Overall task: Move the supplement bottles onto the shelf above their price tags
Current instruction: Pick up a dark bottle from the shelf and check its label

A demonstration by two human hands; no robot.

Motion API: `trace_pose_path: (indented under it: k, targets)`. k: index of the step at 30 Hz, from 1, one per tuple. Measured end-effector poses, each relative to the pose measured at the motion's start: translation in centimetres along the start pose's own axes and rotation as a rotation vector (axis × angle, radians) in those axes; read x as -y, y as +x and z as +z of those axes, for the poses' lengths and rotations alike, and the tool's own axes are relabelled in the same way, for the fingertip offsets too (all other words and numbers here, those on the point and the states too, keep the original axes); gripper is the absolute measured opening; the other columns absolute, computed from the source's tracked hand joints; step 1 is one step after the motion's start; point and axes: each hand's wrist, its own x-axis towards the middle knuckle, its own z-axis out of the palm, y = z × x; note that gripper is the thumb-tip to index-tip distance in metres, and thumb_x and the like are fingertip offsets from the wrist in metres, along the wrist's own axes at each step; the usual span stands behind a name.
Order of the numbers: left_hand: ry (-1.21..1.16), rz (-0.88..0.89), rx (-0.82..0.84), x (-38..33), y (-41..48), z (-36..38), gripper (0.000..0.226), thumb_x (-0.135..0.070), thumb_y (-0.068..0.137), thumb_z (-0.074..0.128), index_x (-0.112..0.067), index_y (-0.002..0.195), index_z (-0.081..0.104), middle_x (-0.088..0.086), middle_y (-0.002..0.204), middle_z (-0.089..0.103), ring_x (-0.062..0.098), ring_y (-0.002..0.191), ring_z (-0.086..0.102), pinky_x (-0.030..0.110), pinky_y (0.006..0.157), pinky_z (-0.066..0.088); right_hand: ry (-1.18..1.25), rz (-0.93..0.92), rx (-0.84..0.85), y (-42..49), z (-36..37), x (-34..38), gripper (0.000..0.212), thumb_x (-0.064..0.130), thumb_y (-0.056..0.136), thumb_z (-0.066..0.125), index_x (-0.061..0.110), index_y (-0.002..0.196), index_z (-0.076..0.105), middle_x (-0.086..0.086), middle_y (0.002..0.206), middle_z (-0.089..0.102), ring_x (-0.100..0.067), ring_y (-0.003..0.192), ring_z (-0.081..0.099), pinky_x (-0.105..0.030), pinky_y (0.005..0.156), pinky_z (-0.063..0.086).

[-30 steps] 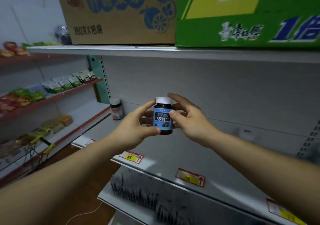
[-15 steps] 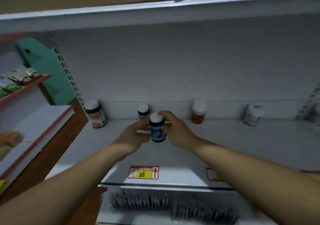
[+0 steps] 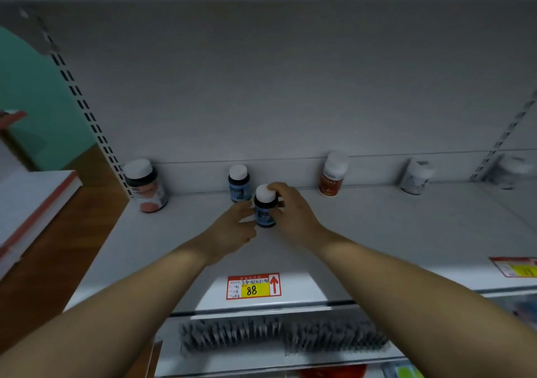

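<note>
A dark blue-labelled supplement bottle (image 3: 264,207) with a white cap stands upright on the grey shelf (image 3: 377,232), straight behind the red and yellow "88" price tag (image 3: 253,286). My right hand (image 3: 293,213) wraps its right side, with fingers at the cap. My left hand (image 3: 232,231) touches its left side with the fingertips. A second matching blue bottle (image 3: 239,183) stands just behind it at the back wall.
Along the back wall stand a pink-labelled bottle (image 3: 146,185) at the left, a red-labelled bottle (image 3: 332,174) and a white bottle (image 3: 415,175) at the right. Another price tag (image 3: 515,266) sits at the right edge. A grey spiked strip (image 3: 276,337) lies on the shelf below.
Both hands carried the blue bottle from in front of my chest forward and down onto the shelf above the "88" tag. My view has come closer to the shelf.
</note>
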Motion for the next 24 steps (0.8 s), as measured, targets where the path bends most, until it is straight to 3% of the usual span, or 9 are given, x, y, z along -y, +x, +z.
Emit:
trace_pose_path:
  k: [8,13,24]
  targets:
    - [-0.052,-0.023,-0.096,0.2,3.0,-0.4,0.068,0.009,0.084,0.048,-0.025,0.141,0.033,-0.004,0.132,0.043,0.013,0.109,0.048,0.039,0.099,0.044,-0.007,0.037,-0.017,3.7,0.6,-0.6,0.045,0.008,0.091,0.051,0.019,0.133,0.040,-0.005,0.133,0.050,-0.021,0.115,0.051,-0.031,0.095,0.044]
    - [-0.084,-0.063,-0.097,0.2,4.2,-0.5,0.070,0.007,0.085,0.049,-0.019,0.145,0.026,-0.001,0.148,0.032,0.019,0.134,0.037,0.031,0.095,0.044,-0.018,0.049,-0.022,5.3,1.0,-0.7,0.047,0.009,0.092,0.051,0.021,0.135,0.038,-0.005,0.136,0.047,-0.023,0.118,0.049,-0.033,0.095,0.043]
    - [0.073,-0.083,-0.124,-1.3,3.9,-1.3,0.059,0.000,0.085,0.054,-0.022,0.138,0.039,0.001,0.137,0.043,0.017,0.122,0.043,0.033,0.102,0.039,-0.049,0.015,-0.008,5.8,0.0,-0.2,0.041,0.009,0.090,0.052,0.021,0.127,0.040,-0.007,0.131,0.048,-0.026,0.117,0.050,-0.037,0.094,0.043]
